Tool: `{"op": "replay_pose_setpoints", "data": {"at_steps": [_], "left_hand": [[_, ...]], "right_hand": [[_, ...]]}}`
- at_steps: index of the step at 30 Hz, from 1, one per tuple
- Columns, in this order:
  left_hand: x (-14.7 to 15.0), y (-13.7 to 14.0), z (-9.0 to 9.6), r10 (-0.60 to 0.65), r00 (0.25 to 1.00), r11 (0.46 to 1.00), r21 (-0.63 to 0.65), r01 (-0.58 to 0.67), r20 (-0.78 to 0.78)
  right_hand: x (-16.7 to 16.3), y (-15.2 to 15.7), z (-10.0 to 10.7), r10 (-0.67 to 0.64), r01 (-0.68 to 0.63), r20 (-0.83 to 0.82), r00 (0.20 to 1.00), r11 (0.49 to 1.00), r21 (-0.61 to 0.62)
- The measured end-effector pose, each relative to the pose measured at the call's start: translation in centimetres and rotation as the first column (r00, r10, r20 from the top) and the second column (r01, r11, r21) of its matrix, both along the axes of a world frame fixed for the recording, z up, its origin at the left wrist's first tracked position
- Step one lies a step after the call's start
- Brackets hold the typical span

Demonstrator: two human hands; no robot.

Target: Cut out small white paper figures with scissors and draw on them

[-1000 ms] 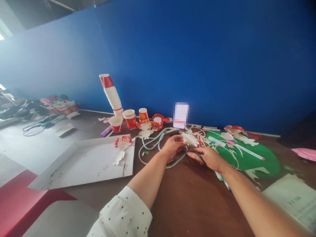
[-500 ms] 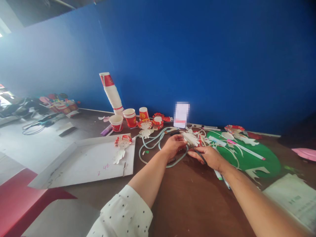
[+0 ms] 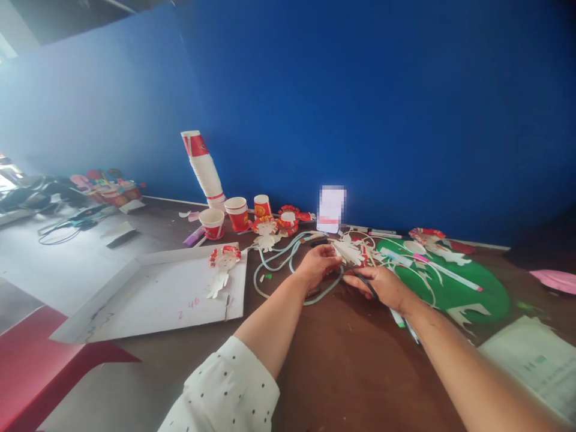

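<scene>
"What stands by the blue partition (image 3: 337, 108)?"

"A tall stack of paper cups (image 3: 207, 174), slanting left, with three red-and-white cups (image 3: 237, 217) just beside it."

"And nearer, on the brown bench (image 3: 324, 384)?"

"A shallow white cardboard tray (image 3: 157, 300) (pink marks (image 3: 193, 303) scrawled inside), and right of it a looped pale-blue cable (image 3: 255, 282)."

"Over on the right?"

"A green round mat (image 3: 488, 294) with a pink-capped marker (image 3: 450, 273) lying across it and, farther right, a pink object (image 3: 558, 281), cut off by the edge."

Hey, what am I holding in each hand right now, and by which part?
Your left hand pinches a white paper cutout at its edge; your right hand holds scissors by the dark handles.
</scene>
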State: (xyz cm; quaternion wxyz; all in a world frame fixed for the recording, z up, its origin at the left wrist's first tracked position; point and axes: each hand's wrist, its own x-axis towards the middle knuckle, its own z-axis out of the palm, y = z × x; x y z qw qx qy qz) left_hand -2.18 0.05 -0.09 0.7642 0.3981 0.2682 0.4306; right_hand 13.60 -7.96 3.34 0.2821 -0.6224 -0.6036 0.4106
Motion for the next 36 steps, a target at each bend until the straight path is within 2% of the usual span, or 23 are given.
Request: {"op": "replay_pose_setpoints", "data": {"at_steps": [11,22,29,33,36], "left_hand": [[-0.2,-0.1,0.2,-0.024,1.000,1.000,0.020,0.023,0.013],[-0.2,-0.3,0.8,0.007,1.000,1.000,-0.012,-0.007,-0.003],[-0.3,1.0,0.3,0.246,0.965,0.969,-0.030,-0.244,0.096],[-0.5,1.4,0.3,0.317,0.939,0.948,-0.040,-0.314,0.136],[-0.6,1.3,0.5,0.340,0.929,0.940,-0.061,-0.335,0.147]], "right_hand": [[0.2,-0.1,-0.3,-0.020,0.022,-0.044,0.999,0.999,0.027],[0.4,0.1,-0.8,-0.030,0.032,-0.061,0.998,0.999,0.037],[-0.2,-0.1,-0.9,-0.024,0.026,-0.080,0.997,0.999,0.021],[-0.4,-0.3,-0.7,-0.031,0.033,-0.072,0.997,0.999,0.023],[-0.2,-0.2,-0.6,-0.111,0.118,-0.096,0.989,0.990,0.071]]}}
